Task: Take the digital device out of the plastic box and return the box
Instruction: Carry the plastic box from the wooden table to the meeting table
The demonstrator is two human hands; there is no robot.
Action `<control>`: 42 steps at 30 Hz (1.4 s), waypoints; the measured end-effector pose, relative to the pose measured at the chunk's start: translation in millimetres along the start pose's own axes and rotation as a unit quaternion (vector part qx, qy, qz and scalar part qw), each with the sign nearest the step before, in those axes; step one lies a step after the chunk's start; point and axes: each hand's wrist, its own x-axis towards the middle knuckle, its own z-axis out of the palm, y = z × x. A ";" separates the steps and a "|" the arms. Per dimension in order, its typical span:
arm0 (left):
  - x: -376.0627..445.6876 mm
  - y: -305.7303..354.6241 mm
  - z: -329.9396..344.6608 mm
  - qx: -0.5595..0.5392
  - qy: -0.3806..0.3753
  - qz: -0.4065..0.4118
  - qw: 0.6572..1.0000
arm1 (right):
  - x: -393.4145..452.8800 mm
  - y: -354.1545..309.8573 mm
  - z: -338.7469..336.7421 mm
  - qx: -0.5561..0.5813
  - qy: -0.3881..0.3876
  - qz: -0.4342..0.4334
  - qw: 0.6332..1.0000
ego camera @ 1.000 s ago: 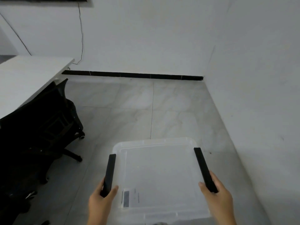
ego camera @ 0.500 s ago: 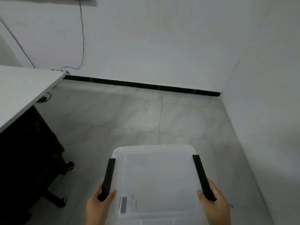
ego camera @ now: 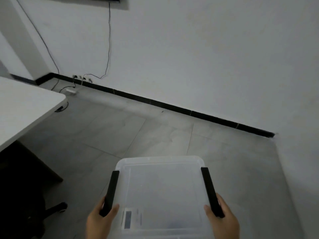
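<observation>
I carry a clear plastic box (ego camera: 162,190) with a closed translucent lid, held level above the floor at the bottom centre. A label sticker (ego camera: 128,219) sits on the lid's near left part. My left hand (ego camera: 99,221) grips the black latch handle (ego camera: 111,190) on the left side. My right hand (ego camera: 224,219) grips the black latch handle (ego camera: 209,188) on the right side. No digital device is in view; what is inside the box I cannot tell.
A white table (ego camera: 22,107) juts in from the left, with a black chair base and caster (ego camera: 60,207) below it. Cables and a power strip (ego camera: 71,91) lie by the black skirting (ego camera: 172,107). White walls meet at the right corner above grey floor tiles (ego camera: 120,131).
The view has swung to the left and up: the wall sockets, cables and table corner have come into sight. The box stays in both hands, same grip.
</observation>
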 end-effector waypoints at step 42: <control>387.2 191.7 -231.2 -0.257 0.608 -0.059 0.749 | 103.9 -453.8 705.4 -0.067 -0.592 -0.311 0.740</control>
